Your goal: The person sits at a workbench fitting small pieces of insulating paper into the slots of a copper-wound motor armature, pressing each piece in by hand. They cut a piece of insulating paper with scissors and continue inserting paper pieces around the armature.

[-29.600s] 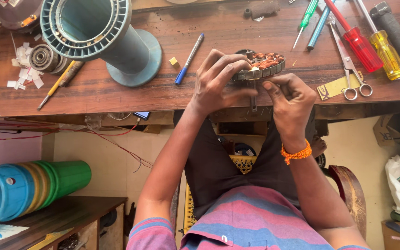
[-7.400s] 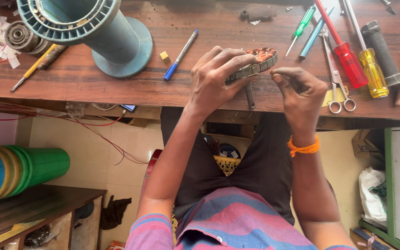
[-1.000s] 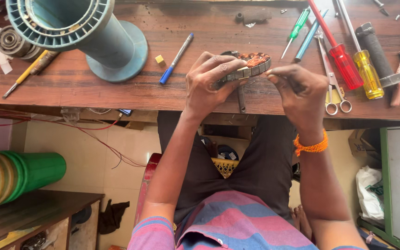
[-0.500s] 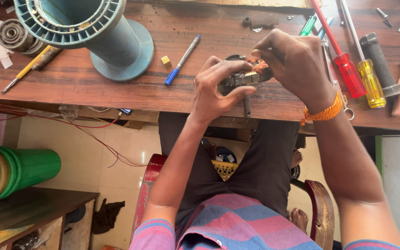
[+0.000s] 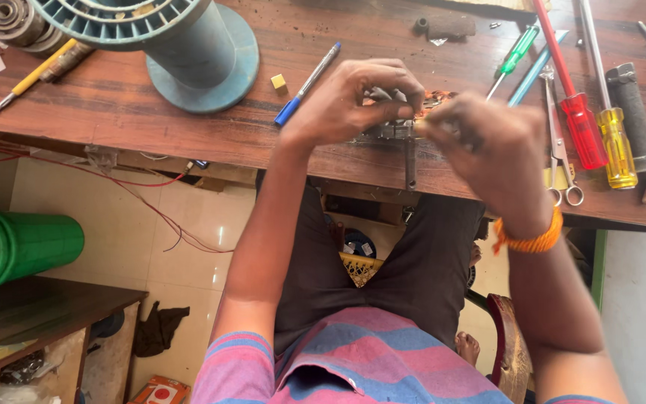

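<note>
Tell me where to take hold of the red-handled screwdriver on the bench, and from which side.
Grip the red-handled screwdriver on its thick red handle, coming from above with fingers across its width. It lies flat on the wooden bench, handle toward the near edge. The scissors and the yellow-handled screwdriver lie close on either side, so sideways approaches look cramped. The right hand is nearest.

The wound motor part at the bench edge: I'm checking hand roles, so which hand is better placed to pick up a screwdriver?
Probably the right hand: the red screwdriver and yellow screwdriver lie just beside it, while the left hand grips the motor part.
</note>
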